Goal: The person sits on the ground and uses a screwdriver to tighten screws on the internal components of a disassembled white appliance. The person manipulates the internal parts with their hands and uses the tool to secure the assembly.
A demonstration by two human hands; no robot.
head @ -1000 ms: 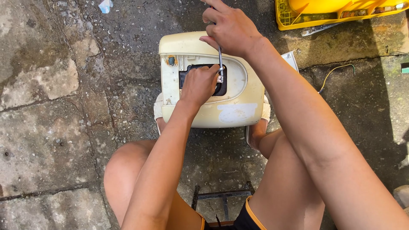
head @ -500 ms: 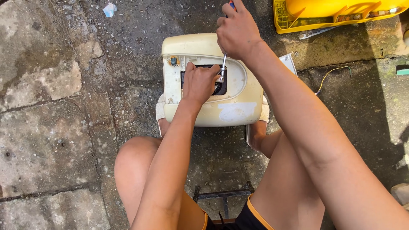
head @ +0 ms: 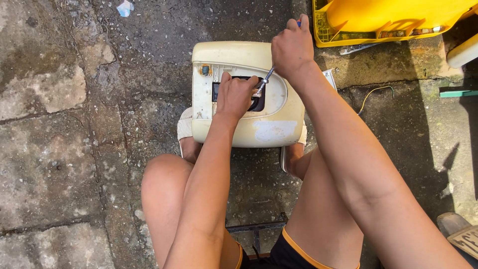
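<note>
A cream plastic appliance housing [head: 271,127] lies on the stone ground between my feet. It has a dark opening near its middle. My left hand [head: 235,94] rests over that opening, fingers curled around something small at its edge. My right hand [head: 293,48] is closed around a screwdriver [head: 266,78], gripping its handle above the housing's far right corner. The metal shaft slants down to the left, its tip at the opening beside my left fingers. A small spring-like part [head: 204,70] sits at the housing's top left.
A yellow plastic crate [head: 393,22] stands at the top right. A thin yellow wire [head: 372,94] lies on the ground right of the housing. A green bar [head: 458,93] pokes in at the right edge. A scrap of paper [head: 124,7] lies at the top. My knees frame the housing.
My right hand with the screwdriver has shifted slightly right and tilted, so the shaft slants more. My left hand stays on the opening.
</note>
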